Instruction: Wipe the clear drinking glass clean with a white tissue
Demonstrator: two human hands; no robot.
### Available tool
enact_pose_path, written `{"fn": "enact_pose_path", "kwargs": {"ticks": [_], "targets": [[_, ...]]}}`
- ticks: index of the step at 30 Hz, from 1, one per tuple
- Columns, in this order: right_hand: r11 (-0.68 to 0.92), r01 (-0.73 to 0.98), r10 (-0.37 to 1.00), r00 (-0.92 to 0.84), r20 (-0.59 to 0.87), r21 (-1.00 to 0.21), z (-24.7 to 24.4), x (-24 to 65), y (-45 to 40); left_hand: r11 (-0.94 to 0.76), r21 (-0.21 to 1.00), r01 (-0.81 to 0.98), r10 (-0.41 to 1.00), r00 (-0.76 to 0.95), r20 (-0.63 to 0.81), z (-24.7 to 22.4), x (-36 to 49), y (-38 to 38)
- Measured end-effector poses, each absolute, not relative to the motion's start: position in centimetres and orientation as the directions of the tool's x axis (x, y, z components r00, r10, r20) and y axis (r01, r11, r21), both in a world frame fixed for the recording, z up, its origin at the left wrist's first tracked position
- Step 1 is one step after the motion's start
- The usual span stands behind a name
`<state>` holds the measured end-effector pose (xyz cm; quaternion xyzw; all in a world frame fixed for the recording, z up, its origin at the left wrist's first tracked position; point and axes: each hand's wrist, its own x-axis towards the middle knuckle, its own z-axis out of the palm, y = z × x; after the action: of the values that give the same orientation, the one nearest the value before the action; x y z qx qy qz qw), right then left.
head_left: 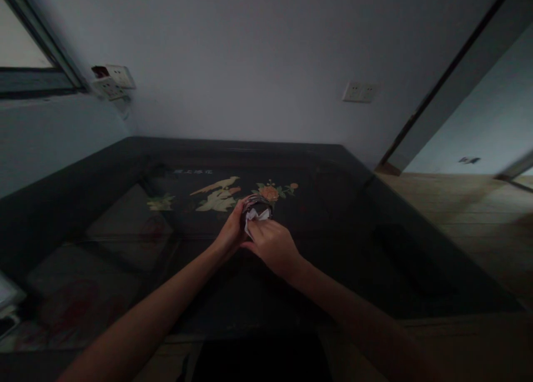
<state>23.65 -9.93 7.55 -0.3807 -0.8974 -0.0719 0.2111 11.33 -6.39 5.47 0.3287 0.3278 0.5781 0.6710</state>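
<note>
Above the middle of the dark table, my left hand wraps round the left side of a small, shiny glass cup. The cup is tilted so its round mouth faces me, and dim light hides its details. My right hand is closed on a crumpled white tissue, which is pressed at the cup's mouth. The right fingertips are partly covered by the tissue, and the cup's lower part is hidden behind both hands.
The glossy black table bears a painted bird and flowers. A dark, long object lies on its right side. Beyond stands a pale wall with a socket. A white object sits at the left edge.
</note>
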Motion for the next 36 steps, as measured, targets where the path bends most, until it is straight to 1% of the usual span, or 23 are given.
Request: {"fn": "enact_pose_path", "kwargs": {"ticks": [3,6,8,11,15,17,20,23,25,26,27,28,29,30,31,32,33,34,36], "targets": [[0.715,0.681,0.592,-0.709,0.383,0.155,7.4,24.2,-9.8,0.243,0.799,-0.55,0.968,0.187,-0.166,5.5,11.1,-6.3],[0.682,0.68,0.586,-0.728,0.355,0.269,7.0,24.8,-9.9,0.291,0.795,-0.532,0.955,0.21,-0.208,5.3,11.0,-6.3],[0.642,0.701,0.598,-0.711,0.369,0.311,6.4,25.1,-10.2,0.313,0.809,-0.498,0.947,0.224,-0.228,5.2,11.0,-6.4],[0.571,0.748,0.648,-0.664,0.374,0.338,5.2,24.9,-10.8,0.319,0.832,-0.453,0.942,0.244,-0.229,5.1,11.1,-6.6],[0.491,0.803,0.734,-0.59,0.335,0.339,4.8,23.9,-11.6,0.3,0.852,-0.428,0.943,0.271,-0.195,4.4,11.5,-6.7],[0.493,0.822,0.773,-0.565,0.289,0.286,5.5,23.5,-11.7,0.29,0.861,-0.418,0.941,0.289,-0.177,4.0,11.6,-6.6],[0.529,0.84,0.815,-0.542,0.206,0.119,6.9,23.5,-11.5,0.259,0.868,-0.423,0.948,0.283,-0.145,3.6,11.7,-6.6],[0.5,0.858,0.857,-0.472,0.208,-0.116,7.7,23.9,-11.0,0.223,0.875,-0.429,0.959,0.256,-0.12,3.7,11.6,-6.5],[0.45,0.828,0.89,-0.387,0.24,-0.335,7.5,24.0,-10.5,0.161,0.879,-0.449,0.973,0.219,-0.066,3.8,11.5,-6.4],[0.421,0.776,0.907,-0.341,0.249,-0.47,7.3,24.0,-10.2,0.121,0.878,-0.463,0.98,0.195,-0.033,3.7,11.4,-6.3],[0.388,0.687,0.921,-0.299,0.248,-0.614,7.0,23.9,-9.9,0.083,0.876,-0.474,0.985,0.173,0.0,3.7,11.4,-6.1],[0.346,0.556,0.936,-0.266,0.232,-0.756,6.6,23.7,-9.6,0.05,0.873,-0.485,0.987,0.155,0.029,3.6,11.4,-6.0],[0.292,0.381,0.946,-0.248,0.207,-0.877,6.4,23.5,-9.3,0.025,0.869,-0.495,0.989,0.141,0.052,3.5,11.4,-5.9],[0.228,0.173,0.953,-0.243,0.183,-0.958,6.1,23.3,-9.1,0.008,0.864,-0.504,0.99,0.128,0.066,3.5,11.5,-5.8],[0.16,-0.04,0.956,-0.243,0.165,-0.986,6.0,23.0,-8.9,-0.005,0.858,-0.513,0.991,0.114,0.074,3.4,11.5,-5.9],[0.097,-0.232,0.957,-0.246,0.155,-0.968,6.0,22.9,-8.8,-0.016,0.852,-0.523,0.992,0.1,0.08,3.4,11.6,-5.9],[0.045,-0.386,0.958,-0.245,0.149,-0.921,6.0,22.7,-8.7,-0.025,0.846,-0.533,0.993,0.086,0.084,3.4,11.8,-6.0],[0.008,-0.493,0.959,-0.243,0.147,-0.87,6.2,22.7,-8.6,-0.029,0.842,-0.539,0.993,0.078,0.084,3.5,11.9,-6.1],[-0.032,-0.593,0.959,-0.246,0.143,-0.805,6.4,22.8,-8.5,-0.035,0.836,-0.547,0.994,0.07,0.087,3.6,12.1,-6.4]]}}
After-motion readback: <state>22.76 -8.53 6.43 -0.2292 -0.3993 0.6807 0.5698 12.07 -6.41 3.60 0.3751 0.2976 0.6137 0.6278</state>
